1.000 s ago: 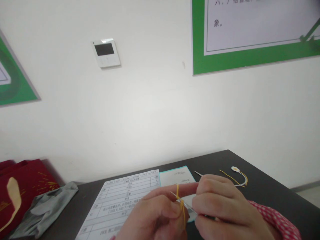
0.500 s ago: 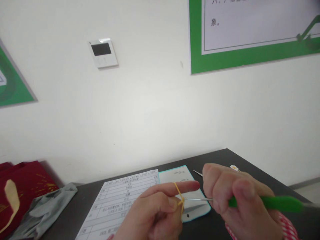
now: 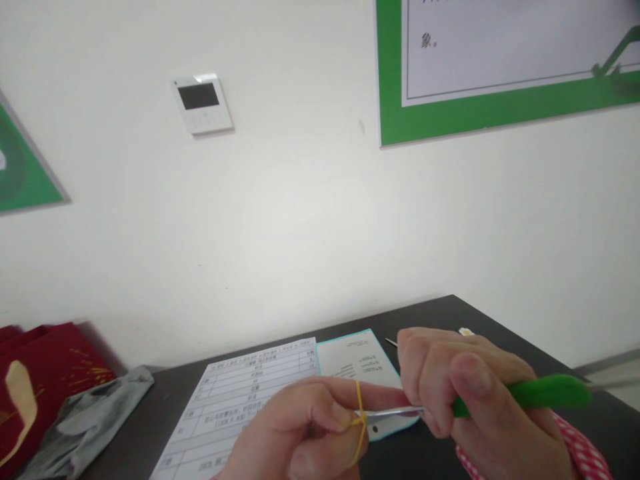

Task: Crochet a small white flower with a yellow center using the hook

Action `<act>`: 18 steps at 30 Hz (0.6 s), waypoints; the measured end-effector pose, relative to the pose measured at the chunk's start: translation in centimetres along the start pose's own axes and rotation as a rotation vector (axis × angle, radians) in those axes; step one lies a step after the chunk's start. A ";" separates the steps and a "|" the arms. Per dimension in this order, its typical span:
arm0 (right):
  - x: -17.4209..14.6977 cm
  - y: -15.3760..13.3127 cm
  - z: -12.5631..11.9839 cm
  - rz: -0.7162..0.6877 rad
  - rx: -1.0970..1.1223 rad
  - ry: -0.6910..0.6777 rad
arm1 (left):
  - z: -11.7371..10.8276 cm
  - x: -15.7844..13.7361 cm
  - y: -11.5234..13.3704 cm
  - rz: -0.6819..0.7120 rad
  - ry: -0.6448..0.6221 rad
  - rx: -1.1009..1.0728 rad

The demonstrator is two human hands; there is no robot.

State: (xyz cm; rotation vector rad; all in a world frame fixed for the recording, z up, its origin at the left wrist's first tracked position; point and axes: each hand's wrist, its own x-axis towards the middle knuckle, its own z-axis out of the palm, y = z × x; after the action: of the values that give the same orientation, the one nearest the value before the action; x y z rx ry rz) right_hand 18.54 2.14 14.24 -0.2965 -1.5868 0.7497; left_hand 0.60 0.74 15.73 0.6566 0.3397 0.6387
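Note:
My right hand (image 3: 465, 393) is wrapped round the green handle (image 3: 545, 393) of a crochet hook, whose thin metal shaft (image 3: 393, 412) points left. At the hook's tip sits a loop of yellow yarn (image 3: 360, 400). The yarn runs over the index finger of my left hand (image 3: 305, 427), and my left thumb and fingers pinch it close to the hook. Both hands are held together above the table. The hook's very tip is hidden by yarn and fingers.
On the black table (image 3: 430, 320) lie a printed sheet (image 3: 250, 387) and a blue-edged card (image 3: 350, 353). A small white-and-yellow flower (image 3: 466, 331) and a metal point (image 3: 391, 342) show behind my right hand. At left are a grey plastic bag (image 3: 100, 413) and a red bag (image 3: 55, 373).
My left index finger has bent downward. The hook's shaft now slants up to the right, and the green handle's end has risen. My right hand has shifted slightly left.

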 end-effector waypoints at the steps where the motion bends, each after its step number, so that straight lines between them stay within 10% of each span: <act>1: 0.1 0.0 0.1 0.020 0.044 0.023 | 0.0 0.0 0.0 -0.010 -0.010 -0.004; 11: 1.8 0.5 1.0 0.380 0.387 0.253 | 0.3 0.5 -0.3 0.104 0.137 0.102; 18: 1.5 0.8 1.5 0.315 0.238 0.343 | 0.9 0.9 -0.7 0.205 0.273 0.220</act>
State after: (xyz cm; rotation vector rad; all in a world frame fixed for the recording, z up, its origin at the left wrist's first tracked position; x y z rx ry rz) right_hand 16.66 3.18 14.91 -0.4797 -1.1267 1.0589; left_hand 2.06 0.49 15.85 0.8232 0.6082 0.8985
